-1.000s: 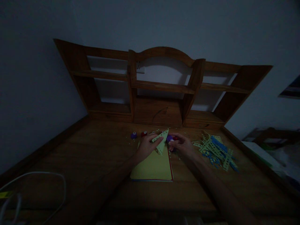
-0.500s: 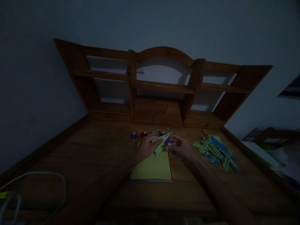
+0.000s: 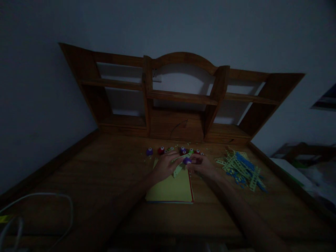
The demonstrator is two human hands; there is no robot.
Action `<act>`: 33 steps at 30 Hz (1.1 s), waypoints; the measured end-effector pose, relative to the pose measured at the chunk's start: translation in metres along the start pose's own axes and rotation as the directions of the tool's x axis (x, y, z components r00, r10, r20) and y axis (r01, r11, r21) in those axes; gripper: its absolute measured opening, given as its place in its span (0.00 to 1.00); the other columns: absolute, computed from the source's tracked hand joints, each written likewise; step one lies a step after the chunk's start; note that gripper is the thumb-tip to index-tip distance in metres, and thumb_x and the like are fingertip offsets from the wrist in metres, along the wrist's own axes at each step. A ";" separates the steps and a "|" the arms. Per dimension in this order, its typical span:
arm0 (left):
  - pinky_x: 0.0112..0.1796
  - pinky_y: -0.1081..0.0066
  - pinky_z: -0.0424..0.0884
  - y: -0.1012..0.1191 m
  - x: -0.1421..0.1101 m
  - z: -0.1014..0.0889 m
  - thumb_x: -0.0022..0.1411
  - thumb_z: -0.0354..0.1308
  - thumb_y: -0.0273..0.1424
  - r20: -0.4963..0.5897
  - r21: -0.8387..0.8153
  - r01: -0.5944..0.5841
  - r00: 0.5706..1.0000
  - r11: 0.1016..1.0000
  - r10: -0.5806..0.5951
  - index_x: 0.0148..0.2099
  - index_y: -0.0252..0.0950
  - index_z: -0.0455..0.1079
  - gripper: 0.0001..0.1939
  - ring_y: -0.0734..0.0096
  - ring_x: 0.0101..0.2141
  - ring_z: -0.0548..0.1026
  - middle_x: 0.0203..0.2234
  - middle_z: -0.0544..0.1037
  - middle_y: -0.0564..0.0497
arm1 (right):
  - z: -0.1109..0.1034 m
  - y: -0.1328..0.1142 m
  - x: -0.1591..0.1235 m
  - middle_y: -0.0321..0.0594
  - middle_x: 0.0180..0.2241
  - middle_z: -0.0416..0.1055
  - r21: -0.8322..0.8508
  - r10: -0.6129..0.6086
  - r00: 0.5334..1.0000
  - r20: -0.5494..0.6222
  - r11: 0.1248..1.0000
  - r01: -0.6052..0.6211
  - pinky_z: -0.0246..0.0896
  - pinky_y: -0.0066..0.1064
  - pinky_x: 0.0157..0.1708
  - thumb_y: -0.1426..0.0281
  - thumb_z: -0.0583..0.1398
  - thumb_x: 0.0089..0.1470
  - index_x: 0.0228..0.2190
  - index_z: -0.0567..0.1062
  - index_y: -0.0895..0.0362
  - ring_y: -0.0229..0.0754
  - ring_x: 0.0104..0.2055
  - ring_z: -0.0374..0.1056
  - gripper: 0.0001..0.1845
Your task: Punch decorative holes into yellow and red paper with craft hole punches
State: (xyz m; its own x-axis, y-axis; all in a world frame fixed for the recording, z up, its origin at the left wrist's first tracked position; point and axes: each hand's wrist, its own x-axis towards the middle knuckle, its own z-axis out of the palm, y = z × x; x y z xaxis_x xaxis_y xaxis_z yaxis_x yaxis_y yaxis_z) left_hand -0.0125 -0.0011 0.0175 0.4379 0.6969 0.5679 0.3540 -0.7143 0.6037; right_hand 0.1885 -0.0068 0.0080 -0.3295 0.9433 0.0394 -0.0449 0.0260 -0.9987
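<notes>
My left hand (image 3: 166,166) is closed on a pale green perforated craft piece (image 3: 179,168), held tilted above a yellow sheet (image 3: 169,190) on a small stack. Between the fingertips of my right hand (image 3: 201,165) is a small purple ball with a white spot (image 3: 187,161), right at the green piece's edge. Whether the two touch I cannot tell. Behind the hands stand several small coloured balls with eye-like spots, among them a purple one (image 3: 149,151) and a red one (image 3: 161,150). My fingers partly hide some of them.
A heap of green and blue perforated strips (image 3: 243,166) lies to the right. Tiny pale bits are scattered behind the hands. A wooden shelf unit (image 3: 182,98) stands along the back of the desk (image 3: 105,168). A white cable (image 3: 70,203) curls at the front left.
The green piece has tilted lower and turned flatter. My right hand has lowered the purple ball slightly and turned it, bringing more of the balls behind into sight.
</notes>
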 end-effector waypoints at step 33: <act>0.33 0.73 0.65 -0.003 -0.003 0.008 0.61 0.54 0.44 0.015 -0.383 0.228 0.970 0.895 -0.241 0.30 0.33 0.71 0.18 0.70 0.31 0.69 0.27 0.71 0.51 | 0.016 0.001 -0.004 0.36 0.29 0.75 0.160 -0.056 0.992 -0.117 0.984 0.074 0.61 0.29 0.29 0.67 0.71 0.39 0.32 0.77 0.55 0.38 0.28 0.68 0.15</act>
State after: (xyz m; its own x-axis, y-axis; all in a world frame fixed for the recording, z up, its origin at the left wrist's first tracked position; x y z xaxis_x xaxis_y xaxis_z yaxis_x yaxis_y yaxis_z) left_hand -0.0079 -0.0014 0.0096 0.3523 0.8473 0.3974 0.1005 -0.4564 0.8841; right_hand 0.1742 -0.0158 0.0070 -0.2141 0.9726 0.0910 -0.2194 0.0429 -0.9747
